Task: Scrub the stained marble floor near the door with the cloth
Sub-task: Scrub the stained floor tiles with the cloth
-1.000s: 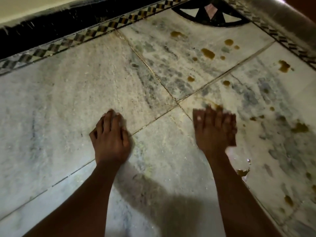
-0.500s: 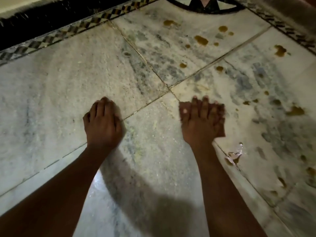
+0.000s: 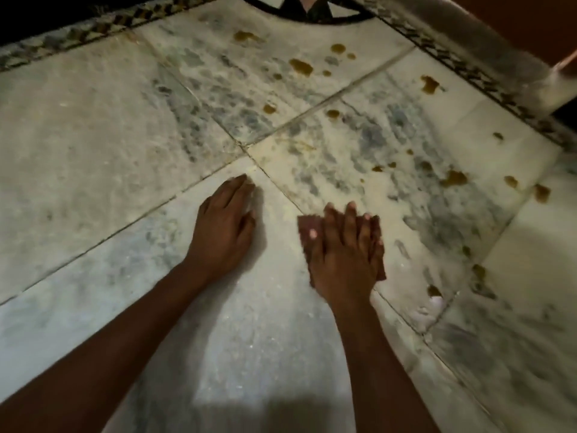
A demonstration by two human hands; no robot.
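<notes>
My right hand (image 3: 345, 253) lies flat with straight fingers on a small reddish-brown cloth (image 3: 307, 226), pressing it onto the white-grey marble floor (image 3: 93, 145) just right of a tile joint. The cloth shows only at the hand's left and right edges. My left hand (image 3: 224, 228) rests palm down on the marble beside it, fingers together, holding nothing. Yellow-brown stains (image 3: 301, 66) dot the tiles beyond and to the right of the cloth, some more (image 3: 454, 178) near the right side.
A patterned mosaic border (image 3: 487, 89) runs along the far and right edges of the floor, with a raised marble ledge (image 3: 499, 39) behind it at the right. A dark round inlay (image 3: 306, 10) sits at the top. A small whitish scrap (image 3: 437, 303) lies near a stain.
My right hand has drawn the cloth back toward me across the tile joint. The left hand stays planted on the marble; the camera view has shifted, so both hands sit lower and further right in frame.
</notes>
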